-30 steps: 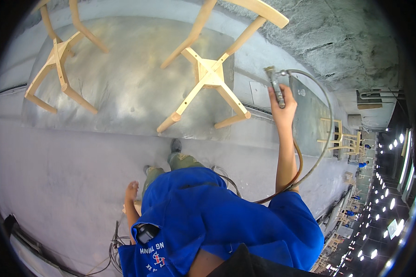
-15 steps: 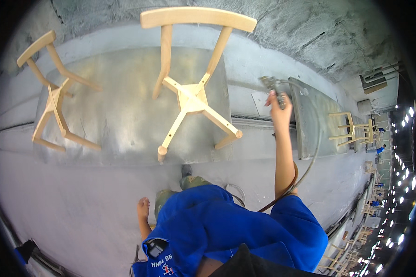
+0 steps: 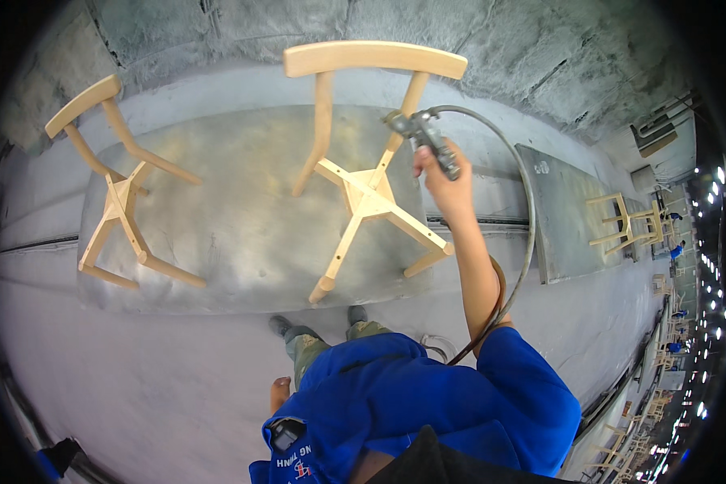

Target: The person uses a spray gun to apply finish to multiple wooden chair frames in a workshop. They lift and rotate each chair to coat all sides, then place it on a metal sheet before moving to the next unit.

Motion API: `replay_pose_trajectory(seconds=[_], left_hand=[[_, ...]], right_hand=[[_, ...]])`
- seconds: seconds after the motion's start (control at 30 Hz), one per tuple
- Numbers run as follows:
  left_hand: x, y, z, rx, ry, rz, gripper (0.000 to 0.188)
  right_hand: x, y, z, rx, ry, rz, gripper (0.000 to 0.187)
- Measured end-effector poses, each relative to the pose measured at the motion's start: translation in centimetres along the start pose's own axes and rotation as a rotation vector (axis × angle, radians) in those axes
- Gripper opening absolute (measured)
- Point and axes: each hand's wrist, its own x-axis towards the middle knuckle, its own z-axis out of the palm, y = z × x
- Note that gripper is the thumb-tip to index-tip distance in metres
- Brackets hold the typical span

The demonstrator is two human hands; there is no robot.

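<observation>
Gripping with the right hand (image 3: 450, 184) a spray gun (image 3: 430, 137); with the left hand (image 3: 280, 394) low, unable to tell whether closed. Overlapping, in view, the central chair frame (image 3: 369, 196), set on a grey platform (image 3: 238, 214) beside the left chair frame (image 3: 118, 199). Finding both with backrests fitted; unable to tell finished from unfinished surfaces.

Illumination: diffuse, moderately bright — soft sheen on the grey platform (image 3: 250, 266); distant lamps (image 3: 720, 174) at right overexposed — fisheye bowing, dark vignette around the rim.
</observation>
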Motion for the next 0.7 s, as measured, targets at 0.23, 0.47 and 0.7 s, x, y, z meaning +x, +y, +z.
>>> replay_pose_trajectory(seconds=[0.23,0.47,0.7], left_hand=[[2.6,-3.8,-11.5,-0.727,0.311,-0.4,0.037],[5.3,-9.0,-15.8,-0.746,0.183,-0.483,0.04],[8.0,-9.2,-14.2,-0.771,0.051,-0.549,0.042]], right_hand=[[-1.2,-7.9,10.5,-0.319,-0.204,-0.251,0.029],[3.2,-16.5,13.3,-0.797,-0.047,-0.522,0.034],[1.4,-16.5,14.9,-0.725,-0.247,-0.049,0.04]])
